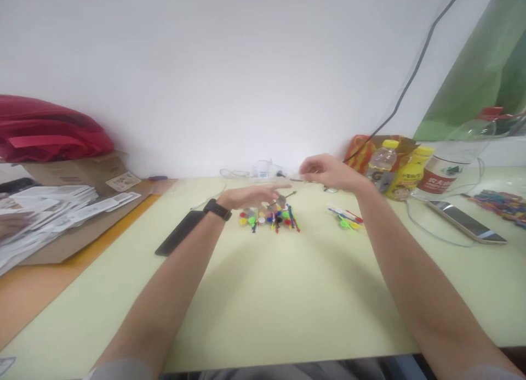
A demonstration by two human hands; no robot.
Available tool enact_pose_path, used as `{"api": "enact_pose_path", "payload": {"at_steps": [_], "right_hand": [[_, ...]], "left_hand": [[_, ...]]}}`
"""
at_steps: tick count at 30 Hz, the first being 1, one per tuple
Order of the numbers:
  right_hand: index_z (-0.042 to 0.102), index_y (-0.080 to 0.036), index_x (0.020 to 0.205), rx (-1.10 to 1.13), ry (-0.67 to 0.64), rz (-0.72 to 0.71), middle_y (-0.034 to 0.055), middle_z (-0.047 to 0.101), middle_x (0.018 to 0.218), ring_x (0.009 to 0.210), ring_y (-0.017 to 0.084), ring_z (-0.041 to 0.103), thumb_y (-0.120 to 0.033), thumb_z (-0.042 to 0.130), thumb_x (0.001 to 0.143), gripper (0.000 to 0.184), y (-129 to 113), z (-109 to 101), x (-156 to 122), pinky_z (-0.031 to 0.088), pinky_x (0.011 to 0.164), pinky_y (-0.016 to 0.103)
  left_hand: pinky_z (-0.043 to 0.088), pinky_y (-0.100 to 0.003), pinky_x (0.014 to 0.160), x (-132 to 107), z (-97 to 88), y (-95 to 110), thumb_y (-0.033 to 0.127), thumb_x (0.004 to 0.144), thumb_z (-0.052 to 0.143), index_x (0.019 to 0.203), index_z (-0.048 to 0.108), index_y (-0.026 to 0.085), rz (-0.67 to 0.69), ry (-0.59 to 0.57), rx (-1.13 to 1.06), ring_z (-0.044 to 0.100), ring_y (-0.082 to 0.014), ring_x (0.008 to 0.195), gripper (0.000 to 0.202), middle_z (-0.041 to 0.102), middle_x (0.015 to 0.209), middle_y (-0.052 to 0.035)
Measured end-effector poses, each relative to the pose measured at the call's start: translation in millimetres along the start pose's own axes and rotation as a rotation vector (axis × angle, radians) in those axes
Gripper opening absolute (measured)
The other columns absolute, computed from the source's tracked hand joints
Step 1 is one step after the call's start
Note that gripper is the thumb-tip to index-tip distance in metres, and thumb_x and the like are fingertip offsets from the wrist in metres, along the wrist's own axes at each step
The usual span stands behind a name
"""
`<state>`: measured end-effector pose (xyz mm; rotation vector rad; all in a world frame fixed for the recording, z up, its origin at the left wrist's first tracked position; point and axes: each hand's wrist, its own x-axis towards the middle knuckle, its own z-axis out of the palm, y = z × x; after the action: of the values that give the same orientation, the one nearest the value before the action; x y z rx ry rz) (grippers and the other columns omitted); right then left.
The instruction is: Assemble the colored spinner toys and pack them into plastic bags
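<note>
Fingers first, head view: L hand [252,195] is over the pile [270,220], toward its rear-left, index stretched out, others bent under; can't tell if they pinch a piece. R hand [322,170] hangs behind + right of the pile, fingers curled in; too blurred to tell if anything's between the tips.

Risks, my guess: L hand sits low, so a careless drop of the palm could scatter the caps [251,220]; round ones prob. roll. Sticks [294,218] lie close/crossed in the pile, so lifting one may drag its neighbour. Small group [349,222] right of the pile is next to the R forearm in view; pulling that arm back low could sweep it. Cable [234,173] behind the pile might snag a fingertip. Phone [181,234], left of the pile, is by the watch [217,209]; a dropped wrist could shove it. Yellow bottle [406,174], far right of the pile, could tip w/ an outward elbow swing.
</note>
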<state>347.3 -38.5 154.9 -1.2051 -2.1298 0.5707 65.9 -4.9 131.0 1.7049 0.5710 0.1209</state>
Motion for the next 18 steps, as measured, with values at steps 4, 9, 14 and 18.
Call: {"api": "enact_pose_path", "payload": {"at_steps": [4, 9, 14, 18], "right_hand": [[0.070, -0.018, 0.102, -0.169, -0.066, 0.221, 0.0083, 0.075, 0.105, 0.093, 0.022, 0.069, -0.027, 0.066, 0.089, 0.017, 27, -14, -6, 0.053, 0.077, 0.026], [0.072, -0.016, 0.107, -0.320, -0.379, 0.530, 0.0103, 0.075, 0.105, 0.089, 0.022, 0.071, -0.019, 0.069, 0.082, 0.025, 76, -21, -17, 0.055, 0.073, 0.027], [0.075, -0.014, 0.099, -0.362, -0.435, 0.576, 0.0102, 0.075, 0.091, 0.080, 0.023, 0.070, -0.019, 0.076, 0.073, 0.026, 103, -5, -18, 0.054, 0.067, 0.027], [0.077, -0.015, 0.093, -0.373, -0.373, 0.532, 0.0080, 0.075, 0.091, 0.084, 0.022, 0.070, -0.011, 0.075, 0.067, 0.026, 107, 5, -13, 0.053, 0.071, 0.026]], "left_hand": [[0.054, -0.040, 0.084, 0, 0.5, -1, 0.042, 0.093, 0.061, 0.161, 0.031, 0.033, -0.037, -0.024, -0.028, 0.067, -0.0274, 0.102, 0.075, 0.065, 0.129, -0.0106], [0.054, -0.035, 0.076, 0, 0.7, -1, 0.044, 0.092, 0.062, 0.161, 0.028, 0.034, -0.050, -0.037, -0.022, 0.066, -0.0269, 0.101, 0.077, 0.065, 0.126, -0.0104], [0.053, -0.035, 0.081, 2, 0.5, -3, 0.047, 0.093, 0.064, 0.160, 0.032, 0.034, -0.056, -0.031, -0.015, 0.066, -0.0246, 0.101, 0.075, 0.067, 0.123, -0.0097], [0.054, -0.033, 0.077, 1, 1.7, 0, 0.051, 0.093, 0.064, 0.160, 0.031, 0.036, -0.082, -0.031, 0.001, 0.065, -0.0261, 0.106, 0.077, 0.066, 0.123, -0.0091]]}}
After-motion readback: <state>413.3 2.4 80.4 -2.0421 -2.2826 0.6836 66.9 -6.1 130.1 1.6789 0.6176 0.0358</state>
